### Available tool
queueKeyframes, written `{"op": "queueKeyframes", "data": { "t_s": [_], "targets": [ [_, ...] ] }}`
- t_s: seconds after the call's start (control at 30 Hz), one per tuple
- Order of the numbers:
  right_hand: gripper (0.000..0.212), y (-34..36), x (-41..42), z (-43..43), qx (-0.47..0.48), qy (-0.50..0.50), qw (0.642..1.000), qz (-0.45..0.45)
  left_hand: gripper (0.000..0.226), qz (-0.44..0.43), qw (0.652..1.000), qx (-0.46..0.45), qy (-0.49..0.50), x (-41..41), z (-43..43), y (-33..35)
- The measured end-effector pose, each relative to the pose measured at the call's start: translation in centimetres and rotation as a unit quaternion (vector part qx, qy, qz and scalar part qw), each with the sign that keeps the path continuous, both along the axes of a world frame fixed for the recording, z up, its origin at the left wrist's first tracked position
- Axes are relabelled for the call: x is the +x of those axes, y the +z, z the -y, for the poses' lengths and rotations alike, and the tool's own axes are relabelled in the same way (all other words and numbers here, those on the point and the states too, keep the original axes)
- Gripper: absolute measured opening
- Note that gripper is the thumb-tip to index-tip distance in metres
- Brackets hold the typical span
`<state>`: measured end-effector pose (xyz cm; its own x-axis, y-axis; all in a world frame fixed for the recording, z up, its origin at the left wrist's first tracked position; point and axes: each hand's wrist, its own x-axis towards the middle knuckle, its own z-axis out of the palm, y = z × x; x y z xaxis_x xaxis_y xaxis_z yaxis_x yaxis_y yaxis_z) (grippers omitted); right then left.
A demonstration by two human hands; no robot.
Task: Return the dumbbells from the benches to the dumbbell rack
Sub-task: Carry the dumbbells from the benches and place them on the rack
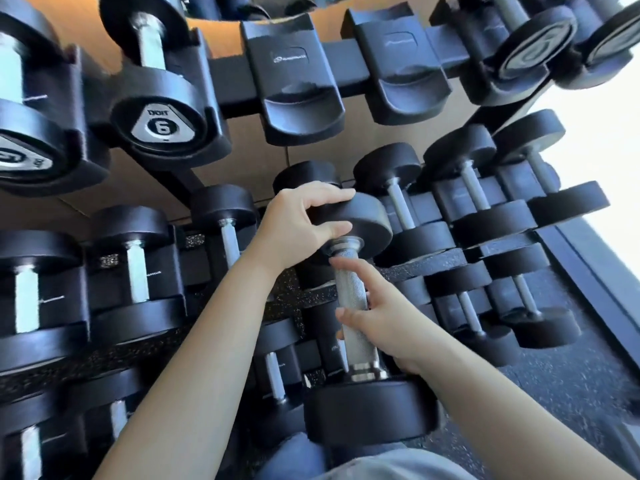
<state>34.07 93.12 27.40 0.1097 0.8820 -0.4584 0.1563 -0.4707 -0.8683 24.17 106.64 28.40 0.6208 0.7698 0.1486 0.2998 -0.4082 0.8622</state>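
The left hand (294, 226) clasped the far head of the dumbbell (353, 306), fingers curled over its top edge and thumb pressed on its near face. The right hand (384, 323) lay against the knurled handle with fingers loose and spread, not wrapped round it. The dumbbell hung over the rack (221, 81), above the middle tier, between racked dumbbells on either side, near head toward the person.

Dumbbell (353, 306) with knurled shiny metal handle, matt black rubbery heads, speckled rubber floor (571, 375)
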Motion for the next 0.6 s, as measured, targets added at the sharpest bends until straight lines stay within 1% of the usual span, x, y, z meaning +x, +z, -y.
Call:
{"op": "queueKeyframes", "data": {
  "t_s": [0.07, 0.27, 0.37, 0.6],
  "targets": [
    [0.059, 0.3, -0.2, -1.9, 0.009, -0.004, 1.000, 0.003, 0.040, 0.010, 1.000, 0.012, 0.000, -0.1, -1.7, 0.4],
    [0.058, 2.4, -0.1, -7.9, 0.020, 0.004, 0.998, 0.065, 0.040, 0.047, 0.998, 0.042, 0.006, 0.0, -7.6, 1.5],
    [0.056, 3.0, 0.7, -11.0, 0.032, 0.000, 0.999, 0.043, 0.041, 0.055, 0.997, 0.057, 0.011, 0.6, -10.7, 2.4],
    [0.058, 4.0, 3.5, -19.3, 0.069, 0.000, 0.997, 0.044, 0.041, 0.075, 0.994, 0.072, 0.024, 2.8, -18.6, 4.2]
  ]
}}
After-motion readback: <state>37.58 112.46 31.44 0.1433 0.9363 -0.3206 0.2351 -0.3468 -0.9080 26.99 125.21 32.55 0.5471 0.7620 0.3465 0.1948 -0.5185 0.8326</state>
